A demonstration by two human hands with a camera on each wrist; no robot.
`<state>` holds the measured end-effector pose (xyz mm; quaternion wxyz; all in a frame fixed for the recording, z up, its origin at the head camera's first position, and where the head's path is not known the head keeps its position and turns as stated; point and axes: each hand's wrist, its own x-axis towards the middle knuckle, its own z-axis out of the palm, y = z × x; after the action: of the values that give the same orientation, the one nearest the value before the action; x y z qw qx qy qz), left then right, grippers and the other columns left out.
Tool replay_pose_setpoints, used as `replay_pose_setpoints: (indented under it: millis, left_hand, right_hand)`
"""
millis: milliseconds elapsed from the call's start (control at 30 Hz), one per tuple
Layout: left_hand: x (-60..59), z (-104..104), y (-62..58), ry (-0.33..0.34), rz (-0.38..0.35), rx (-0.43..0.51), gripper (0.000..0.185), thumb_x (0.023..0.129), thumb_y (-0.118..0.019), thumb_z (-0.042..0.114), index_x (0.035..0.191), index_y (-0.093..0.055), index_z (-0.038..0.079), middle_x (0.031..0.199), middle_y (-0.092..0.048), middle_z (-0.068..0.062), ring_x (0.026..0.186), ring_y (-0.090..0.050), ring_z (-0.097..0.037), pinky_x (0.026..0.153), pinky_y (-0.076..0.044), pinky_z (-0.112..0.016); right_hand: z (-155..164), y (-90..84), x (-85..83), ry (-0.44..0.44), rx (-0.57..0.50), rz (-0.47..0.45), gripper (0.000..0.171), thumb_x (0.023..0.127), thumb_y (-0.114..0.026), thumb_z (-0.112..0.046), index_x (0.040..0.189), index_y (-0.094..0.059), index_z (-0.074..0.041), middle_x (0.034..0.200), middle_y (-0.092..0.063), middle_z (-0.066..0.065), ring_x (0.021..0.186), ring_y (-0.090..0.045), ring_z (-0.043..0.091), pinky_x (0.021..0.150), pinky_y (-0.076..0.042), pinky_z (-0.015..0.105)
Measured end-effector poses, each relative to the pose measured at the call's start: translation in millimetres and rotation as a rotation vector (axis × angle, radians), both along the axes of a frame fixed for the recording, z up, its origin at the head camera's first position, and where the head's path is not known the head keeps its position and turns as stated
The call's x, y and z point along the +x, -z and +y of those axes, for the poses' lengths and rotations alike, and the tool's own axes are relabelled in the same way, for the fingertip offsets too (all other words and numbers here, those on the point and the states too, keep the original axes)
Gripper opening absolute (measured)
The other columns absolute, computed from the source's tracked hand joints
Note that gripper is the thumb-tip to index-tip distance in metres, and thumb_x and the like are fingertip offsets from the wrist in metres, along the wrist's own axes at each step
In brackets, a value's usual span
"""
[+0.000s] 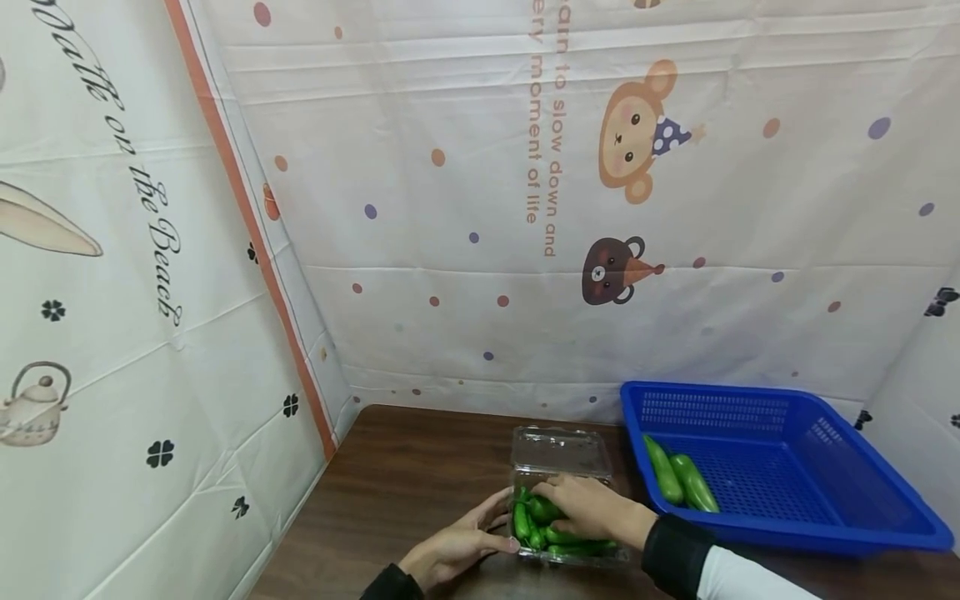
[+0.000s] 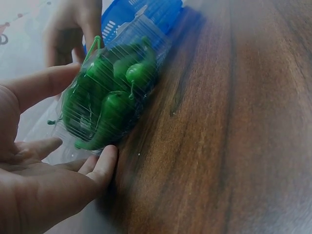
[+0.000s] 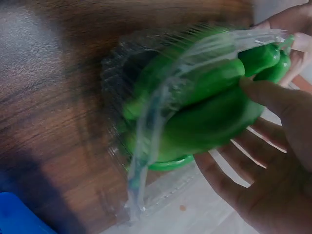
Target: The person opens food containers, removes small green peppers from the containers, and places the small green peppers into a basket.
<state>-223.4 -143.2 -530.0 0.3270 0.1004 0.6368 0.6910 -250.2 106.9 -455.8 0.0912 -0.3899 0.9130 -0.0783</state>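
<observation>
A clear plastic clamshell box (image 1: pixel 570 560) stands on the table with its lid (image 1: pixel 562 451) raised at the back. Several green peppers (image 1: pixel 522 521) fill it, their stems showing in the left wrist view. My left hand (image 1: pixel 461 546) is at the box's left end, fingers and thumb spread along its side and near corner. Over the box, my right hand (image 1: pixel 588 508) reaches in among the peppers. In the right wrist view its fingers are spread and fairly straight, the thumb (image 3: pixel 265 95) touching a pepper (image 3: pixel 209 122); the fingertips are hidden behind that pepper.
A blue plastic basket (image 1: pixel 780 523) stands to the right of the box, with two pale green peppers (image 1: pixel 678 473) at its left side. The brown wooden table (image 1: pixel 420 458) runs back to a printed cloth wall (image 1: pixel 465 333). Another cloth (image 1: pixel 210 400) hangs along the left.
</observation>
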Motion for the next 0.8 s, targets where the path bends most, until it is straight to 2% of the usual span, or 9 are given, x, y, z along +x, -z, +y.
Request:
replay_pose_setpoints:
  millis: [167,400,467,600,667,800]
  left_hand:
    - [-1.2,0.9,0.1,0.021,-0.003,0.016,0.087,0.096,-0.068,0.007,0.165,-0.016,0.016,0.169,-0.015,-0.025,0.154,-0.016,-0.05,0.122,-0.033,-0.058]
    - [-2.6,-1.7,-0.7,0.045,0.003,0.039,0.086,0.097,-0.067,0.006,0.165,-0.015,0.014,0.169,-0.017,-0.024,0.154,-0.019,-0.048,0.121,-0.034,-0.057]
    - [-2.4,-2.7,-1.3,0.055,-0.001,0.04,0.085,0.097,-0.066,0.006,0.165,-0.015,0.015,0.169,-0.017,-0.024,0.154,-0.019,-0.048,0.121,-0.035,-0.057]
    - [-2.0,-4.7,-2.4,0.053,-0.008,0.03,0.085,0.098,-0.067,0.007,0.165,-0.015,0.015,0.169,-0.014,-0.024,0.154,-0.017,-0.049,0.121,-0.036,-0.055]
    - [-2.3,-4.8,-2.3,0.045,-0.005,0.024,0.086,0.097,-0.067,0.006,0.165,-0.015,0.015,0.169,-0.013,-0.024,0.154,-0.016,-0.049,0.121,-0.035,-0.056]
    - [-4.3,-2.6,-1.5,0.048,-0.007,0.025,0.087,0.097,-0.067,0.006,0.166,-0.015,0.015,0.169,-0.012,-0.025,0.155,-0.014,-0.049,0.122,-0.033,-0.057]
  right_hand:
    - [3.4,-0.1,-1.0,-0.03,-0.05,-0.029,0.045,0.095,-0.072,-0.013,0.138,-0.059,-0.012,0.133,-0.066,0.012,0.121,-0.065,0.029,0.093,-0.059,0.041]
    - [10.4,-28.2,7.0,-0.08,-0.231,-0.004,0.047,0.099,-0.066,-0.011,0.144,-0.053,-0.005,0.136,-0.064,0.015,0.121,-0.065,0.031,0.094,-0.059,0.038]
    - [13.5,-39.5,8.2,-0.076,-0.263,0.042,0.048,0.1,-0.065,-0.013,0.146,-0.052,-0.005,0.137,-0.064,0.014,0.121,-0.065,0.031,0.095,-0.059,0.039]
    - [23.1,-65.1,0.5,-0.049,-0.364,0.202,0.05,0.099,-0.067,-0.014,0.146,-0.051,-0.005,0.134,-0.066,0.014,0.117,-0.068,0.028,0.096,-0.06,0.04]
    - [31.2,-78.8,-8.3,-0.019,-0.455,0.261,0.051,0.097,-0.069,-0.011,0.145,-0.053,-0.004,0.131,-0.068,0.015,0.109,-0.071,0.025,0.089,-0.062,0.037]
    - [56.3,-103.1,-28.6,0.109,-0.578,0.339,0.05,0.094,-0.074,-0.01,0.141,-0.057,-0.004,0.121,-0.072,0.015,0.097,-0.074,0.024,0.077,-0.064,0.03]
